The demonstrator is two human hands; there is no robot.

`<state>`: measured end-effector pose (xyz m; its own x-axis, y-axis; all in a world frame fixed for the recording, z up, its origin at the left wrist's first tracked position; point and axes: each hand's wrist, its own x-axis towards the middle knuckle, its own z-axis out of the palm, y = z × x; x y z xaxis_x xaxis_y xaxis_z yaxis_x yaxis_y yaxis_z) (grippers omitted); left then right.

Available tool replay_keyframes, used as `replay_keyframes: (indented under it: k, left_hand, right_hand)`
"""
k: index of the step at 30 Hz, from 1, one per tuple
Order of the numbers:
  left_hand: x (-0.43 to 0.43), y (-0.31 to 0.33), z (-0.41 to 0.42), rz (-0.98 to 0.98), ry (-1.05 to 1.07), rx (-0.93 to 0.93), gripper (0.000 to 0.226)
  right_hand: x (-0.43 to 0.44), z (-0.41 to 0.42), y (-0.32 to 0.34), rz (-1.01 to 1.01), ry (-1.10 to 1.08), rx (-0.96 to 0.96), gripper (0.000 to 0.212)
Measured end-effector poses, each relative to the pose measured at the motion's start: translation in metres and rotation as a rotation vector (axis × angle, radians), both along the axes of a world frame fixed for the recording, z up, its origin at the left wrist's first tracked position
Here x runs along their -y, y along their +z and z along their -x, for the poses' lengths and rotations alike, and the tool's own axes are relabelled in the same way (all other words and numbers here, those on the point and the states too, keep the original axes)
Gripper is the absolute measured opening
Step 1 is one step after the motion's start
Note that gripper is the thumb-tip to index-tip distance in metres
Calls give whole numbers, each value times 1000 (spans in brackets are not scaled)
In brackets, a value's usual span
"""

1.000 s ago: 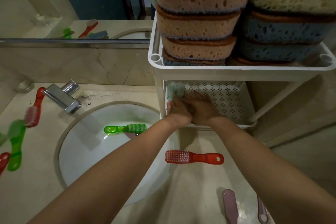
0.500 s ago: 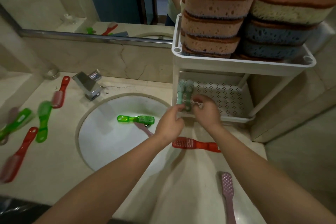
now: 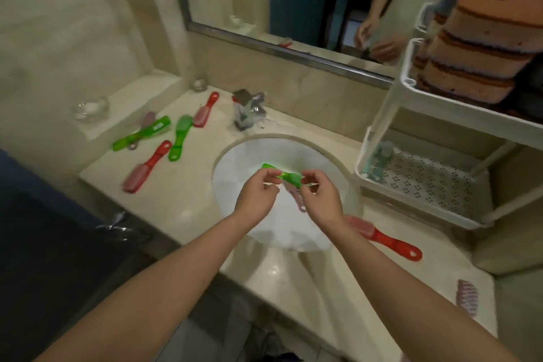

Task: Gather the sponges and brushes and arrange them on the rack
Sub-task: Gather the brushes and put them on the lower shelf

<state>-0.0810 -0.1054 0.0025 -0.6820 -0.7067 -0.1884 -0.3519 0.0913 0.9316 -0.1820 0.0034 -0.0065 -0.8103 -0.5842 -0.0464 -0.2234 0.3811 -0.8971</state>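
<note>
left hand (image 3: 255, 198): pinches one end of the green brush (image 3: 283, 176)
right hand (image 3: 321, 200): pinches the other end
green brush: held over the sink (image 3: 238, 164)
rack (image 3: 385, 112): sponges (image 3: 482, 47) stacked on top, teal brush (image 3: 379, 160) below

Green brush (image 3: 286, 177) aloft, sponges (image 3: 482, 47) stacked atop rack (image 3: 458, 103), seemingly 1 teal brush (image 3: 379, 160) below

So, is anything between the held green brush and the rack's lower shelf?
The left hand and right hand hold the green brush; nothing visible stands between it and the lower shelf, where a teal brush lies at the sink-side end.
</note>
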Motion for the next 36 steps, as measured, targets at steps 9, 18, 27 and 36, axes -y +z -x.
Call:
replay_keyframes:
  k: [9,18,27,36]
  left_hand:
    - [47,-10,-117,-87,320,37,36]
    - [71,-39,-258,-151,627,56,33]
    - [87,-72,-413,-175,775,113,27]
    - [88,-127,-556,-299,851,215,31]
  right_hand:
    - [80,-93,3,-73,381,17,32]
    - [145,-216,-17,-128,671,30,28]
    - [184,-357,-54,-191,832,62,30]
    - [198,-485,-115,-362,916,120,34]
